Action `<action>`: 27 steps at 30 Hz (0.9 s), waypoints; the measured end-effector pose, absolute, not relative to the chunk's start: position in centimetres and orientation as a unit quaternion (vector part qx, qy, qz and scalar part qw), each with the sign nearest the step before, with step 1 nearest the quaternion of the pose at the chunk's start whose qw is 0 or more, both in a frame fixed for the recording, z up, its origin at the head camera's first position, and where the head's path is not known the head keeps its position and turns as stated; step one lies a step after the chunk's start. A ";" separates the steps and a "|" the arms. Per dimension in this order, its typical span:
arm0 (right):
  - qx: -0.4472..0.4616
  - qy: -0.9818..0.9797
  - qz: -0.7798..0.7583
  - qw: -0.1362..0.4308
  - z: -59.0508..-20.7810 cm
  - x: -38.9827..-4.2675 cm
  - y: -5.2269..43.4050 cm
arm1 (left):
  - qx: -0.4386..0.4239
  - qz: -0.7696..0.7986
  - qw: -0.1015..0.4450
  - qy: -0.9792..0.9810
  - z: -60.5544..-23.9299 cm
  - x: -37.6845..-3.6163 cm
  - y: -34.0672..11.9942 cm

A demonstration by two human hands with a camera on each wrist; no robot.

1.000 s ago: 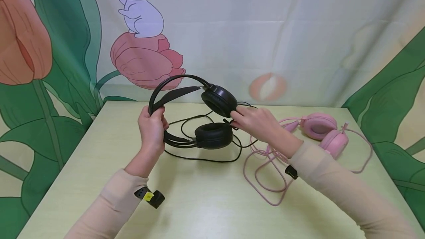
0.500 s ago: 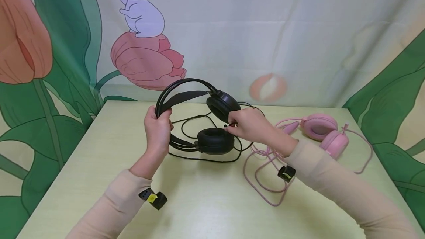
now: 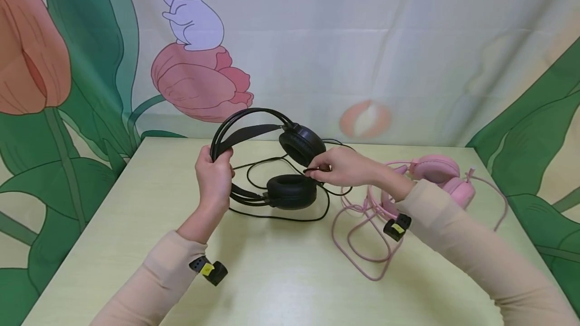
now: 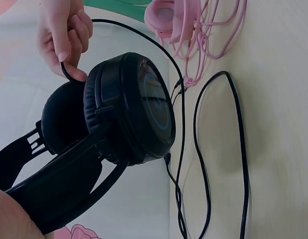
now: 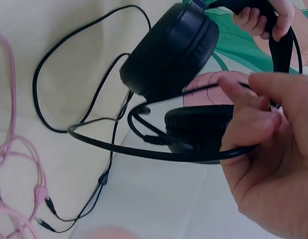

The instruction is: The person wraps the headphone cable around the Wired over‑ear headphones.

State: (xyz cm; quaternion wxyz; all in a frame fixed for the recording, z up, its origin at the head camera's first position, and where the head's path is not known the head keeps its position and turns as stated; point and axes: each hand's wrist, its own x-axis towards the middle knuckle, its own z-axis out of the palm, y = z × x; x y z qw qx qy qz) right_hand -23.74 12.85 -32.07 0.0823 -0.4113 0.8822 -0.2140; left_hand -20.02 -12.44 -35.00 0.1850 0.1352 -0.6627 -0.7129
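A black headset (image 3: 290,165) is held over the table, with one ear cup (image 3: 302,144) raised and the other (image 3: 291,191) low by the tabletop. My left hand (image 3: 215,175) grips its headband (image 3: 244,114) at the left end. My right hand (image 3: 331,167) pinches the headset's thin black cable (image 3: 312,170) just below the raised cup. The right wrist view shows that cable (image 5: 194,154) running between thumb and fingers (image 5: 253,119). In the left wrist view the near ear cup (image 4: 136,107) fills the middle and the right hand (image 4: 64,37) pinches the cable above it.
A pink headset (image 3: 446,175) lies at the right of the pale green table (image 3: 290,275), partly behind my right forearm. Its pink cable (image 3: 362,245) loops toward the middle. Loose black cable (image 3: 281,218) lies under the black headset. A printed cloth backdrop hangs behind the table.
My right hand left the raised ear cup and closed on the black cable below it. The headset shifted slightly right. My right forearm swung up and now hides part of the pink headset.
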 end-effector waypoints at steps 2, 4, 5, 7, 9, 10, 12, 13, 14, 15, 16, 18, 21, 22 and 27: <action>-0.429 0.873 -0.211 0.094 -31.9 -23.8 13.0 | 0.137 -0.709 0.181 -0.668 -35.0 -20.0 -12.5; -0.442 0.866 -0.210 0.105 -31.7 -23.9 13.1 | 0.135 -0.704 0.176 -0.675 -34.9 -20.0 -12.6; -0.447 0.863 -0.210 0.108 -31.6 -23.9 13.1 | 0.134 -0.700 0.173 -0.680 -34.9 -20.0 -12.6; -0.458 0.860 -0.202 0.100 -31.3 -23.9 13.1 | 0.131 -0.687 0.168 -0.694 -34.7 -19.9 -12.6; -0.478 0.858 -0.177 0.068 -31.1 -24.0 13.0 | 0.124 -0.674 0.162 -0.710 -34.6 -19.9 -12.5; -0.488 0.858 -0.157 0.046 -31.0 -23.9 12.9 | 0.121 -0.668 0.158 -0.717 -34.4 -19.8 -12.5; -0.501 0.858 -0.108 -0.006 -30.9 -23.8 12.6 | 0.114 -0.658 0.150 -0.729 -34.3 -19.7 -12.3; -0.505 0.859 -0.082 -0.034 -30.8 -23.6 12.4 | 0.111 -0.654 0.146 -0.734 -34.2 -19.7 -12.2; -0.506 0.858 -0.057 -0.060 -30.8 -23.5 12.2 | 0.108 -0.650 0.145 -0.738 -34.1 -19.7 -12.1; -0.505 0.858 -0.036 -0.082 -30.7 -23.3 12.0 | 0.105 -0.646 0.144 -0.742 -34.1 -19.7 -12.0; -0.502 0.859 -0.017 -0.102 -30.6 -23.1 11.8 | 0.102 -0.642 0.145 -0.746 -34.1 -19.7 -11.9; -0.495 0.858 0.009 -0.139 -30.6 -22.8 11.5 | 0.095 -0.635 0.148 -0.752 -34.1 -19.6 -11.7; -0.481 0.856 0.036 -0.183 -30.7 -22.7 11.2 | 0.086 -0.626 0.152 -0.760 -34.0 -19.5 -11.6; -0.474 0.858 0.043 -0.191 -30.7 -22.7 11.2 | 0.083 -0.625 0.152 -0.761 -34.0 -19.4 -11.5; -0.442 0.876 0.051 -0.188 -30.8 -22.7 11.1 | 0.073 -0.615 0.140 -0.773 -33.8 -19.1 -11.4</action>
